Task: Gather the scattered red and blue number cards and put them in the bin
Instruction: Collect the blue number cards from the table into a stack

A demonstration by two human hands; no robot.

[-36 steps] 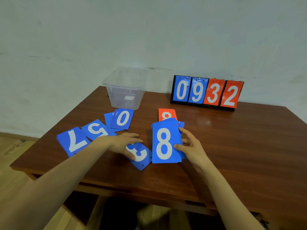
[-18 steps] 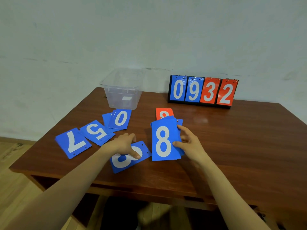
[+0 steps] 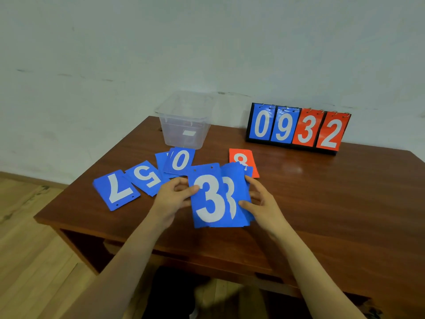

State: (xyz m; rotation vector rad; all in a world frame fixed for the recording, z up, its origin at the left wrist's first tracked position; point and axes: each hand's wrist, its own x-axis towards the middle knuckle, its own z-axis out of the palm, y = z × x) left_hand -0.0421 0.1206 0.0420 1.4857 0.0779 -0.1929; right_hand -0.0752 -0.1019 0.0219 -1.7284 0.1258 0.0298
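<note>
Your left hand [image 3: 176, 195] pinches the left edge of a blue rectangular card printed with a white 3 [image 3: 207, 201], thumb on its face. Your right hand [image 3: 262, 203] grips a stack of blue number cards [image 3: 238, 192] by its right side, thumb in front and fingers curled behind. The 3 overlaps the front of that stack, both lifted above the brown wooden table [image 3: 345, 192].

Four blue cards lie flat to your left: a 7 [image 3: 117, 189], a 5 [image 3: 146, 177], a 0 [image 3: 180, 161] and one partly under the 0 [image 3: 161, 160]. One red card [image 3: 241, 157] lies behind the stack, half hidden.

The clear plastic bin [image 3: 184, 125] stands beyond the 0. A black flip scoreboard [image 3: 296, 128] at the far edge shows two blue and two red digits.
</note>
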